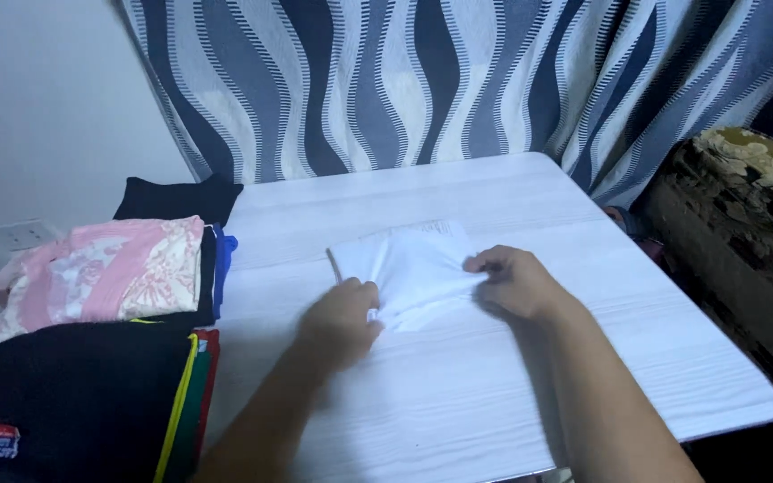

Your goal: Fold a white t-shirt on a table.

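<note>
small folded white cloth (413, 268) lies between both hands | left hand (340, 320) pinches its near-left edge | right hand (516, 282) grips its right edge

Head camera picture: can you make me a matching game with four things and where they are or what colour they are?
Things:
1. white cloth
2. pink floral garment
3. curtain
4. left hand

Descriptions:
A. blue and white wavy stripes, behind the table
B. on the pile at the table's left side
C. lies mid-table, under both hands
D. grips the cloth's near left part

Pairs: 1-C, 2-B, 3-A, 4-D
</note>
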